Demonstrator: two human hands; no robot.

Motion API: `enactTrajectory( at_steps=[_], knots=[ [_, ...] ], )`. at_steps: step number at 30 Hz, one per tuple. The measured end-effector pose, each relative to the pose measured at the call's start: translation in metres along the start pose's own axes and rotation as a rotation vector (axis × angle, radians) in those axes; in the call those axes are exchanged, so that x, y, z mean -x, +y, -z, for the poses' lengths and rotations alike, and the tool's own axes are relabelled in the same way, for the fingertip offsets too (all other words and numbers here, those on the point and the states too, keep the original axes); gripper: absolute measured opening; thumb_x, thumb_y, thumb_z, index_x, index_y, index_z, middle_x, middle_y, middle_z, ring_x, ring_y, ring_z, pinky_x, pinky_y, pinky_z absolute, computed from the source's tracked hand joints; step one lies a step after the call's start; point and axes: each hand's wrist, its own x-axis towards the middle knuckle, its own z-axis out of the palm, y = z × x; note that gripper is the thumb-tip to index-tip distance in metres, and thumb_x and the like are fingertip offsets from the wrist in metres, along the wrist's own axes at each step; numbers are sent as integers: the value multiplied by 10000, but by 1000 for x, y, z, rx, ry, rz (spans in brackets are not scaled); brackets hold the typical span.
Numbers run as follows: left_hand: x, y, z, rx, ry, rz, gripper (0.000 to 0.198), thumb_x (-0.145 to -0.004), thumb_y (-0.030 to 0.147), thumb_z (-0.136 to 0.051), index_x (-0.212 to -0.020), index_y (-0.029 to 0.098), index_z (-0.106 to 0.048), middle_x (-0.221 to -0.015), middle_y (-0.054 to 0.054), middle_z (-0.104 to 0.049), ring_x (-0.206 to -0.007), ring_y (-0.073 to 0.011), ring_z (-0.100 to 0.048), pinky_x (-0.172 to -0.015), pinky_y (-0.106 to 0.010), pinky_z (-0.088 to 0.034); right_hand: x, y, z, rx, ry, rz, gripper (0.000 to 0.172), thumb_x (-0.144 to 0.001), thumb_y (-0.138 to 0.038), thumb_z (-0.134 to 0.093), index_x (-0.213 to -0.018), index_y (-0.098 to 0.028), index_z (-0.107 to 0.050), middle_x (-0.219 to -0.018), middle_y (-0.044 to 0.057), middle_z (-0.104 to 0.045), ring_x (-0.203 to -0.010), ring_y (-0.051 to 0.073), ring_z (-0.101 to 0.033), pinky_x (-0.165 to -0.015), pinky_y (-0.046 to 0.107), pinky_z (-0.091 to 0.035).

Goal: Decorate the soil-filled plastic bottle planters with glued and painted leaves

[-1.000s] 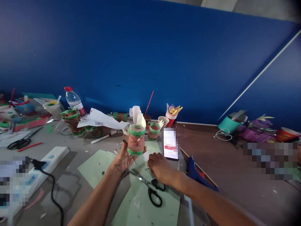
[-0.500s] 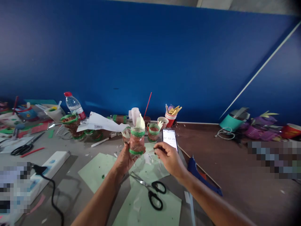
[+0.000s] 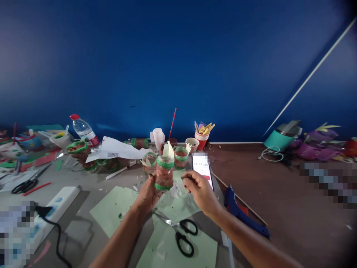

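Note:
My left hand (image 3: 147,194) is wrapped round a small jar (image 3: 164,173) with reddish filling and green bands at top and bottom, held upright above the table. A pale paper piece (image 3: 168,150) sticks up from the jar's mouth. My right hand (image 3: 199,190) hovers just right of the jar, fingers curled in a pinch on something too small to make out. Black-handled scissors (image 3: 180,230) lie open on light green paper (image 3: 178,243) below both hands.
A phone (image 3: 202,169) lies by my right hand, a blue glue gun (image 3: 242,217) to its right. Similar jars (image 3: 181,158), paper cups (image 3: 201,139), a water bottle (image 3: 83,130) and white paper (image 3: 115,149) stand behind. A power strip (image 3: 54,204), cable and second scissors (image 3: 23,184) lie left.
My right hand rose from the table by the scissors to beside the jar, fingers pinched. The jar shifted slightly right in my left hand; the camera tilted up.

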Motion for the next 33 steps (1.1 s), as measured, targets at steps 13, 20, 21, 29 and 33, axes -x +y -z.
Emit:
enactTrajectory(
  at_steps=[13, 20, 21, 29, 33],
  knots=[
    [2, -5, 6, -34, 64, 74, 489, -772, 523, -635, -1120, 180, -639, -1075, -96, -707, -1063, -284, -629, -999, -453, -417, -1, -5, 0, -446, -44, -269, 220, -640, -338, -707, -704, -161, -593, -534, -42, -527, -484, 87, -465, -508, 232, -341],
    [1, -4, 1, -25, 66, 35, 518, -741, 540, -660, -1108, 174, -645, -1074, -88, -708, -1035, -279, -643, -999, -457, -427, 0, -8, 2, -497, -65, -302, 209, -602, -271, -719, -752, -161, -624, -528, -60, -513, -469, 71, -453, -498, 218, -331],
    [1, -3, 1, -26, 58, 34, 523, -733, 537, -669, -1107, 172, -646, -1069, -87, -710, -1027, -277, -648, -999, -452, -430, 1, -9, 1, -491, -68, -303, 206, -605, -270, -717, -752, -160, -624, -528, -62, -510, -466, 68, -448, -496, 217, -331],
    [2, -3, -1, -40, 26, 21, 539, -732, 534, -670, -1126, 168, -643, -1124, -108, -693, -1141, -298, -586, -1030, -449, -403, 4, -6, -3, -441, -81, -247, 201, -656, -315, -702, -732, -156, -605, -567, -37, -560, -486, 89, -506, -493, 232, -402],
    [4, -2, -10, -49, -15, 12, 488, -742, 509, -675, -1094, 171, -662, -1099, -107, -703, -1177, -298, -559, -1040, -443, -391, 5, -1, -4, -323, -39, -157, 210, -696, -345, -668, -770, -166, -586, -585, -30, -594, -455, 98, -539, -465, 237, -418]
  ],
)
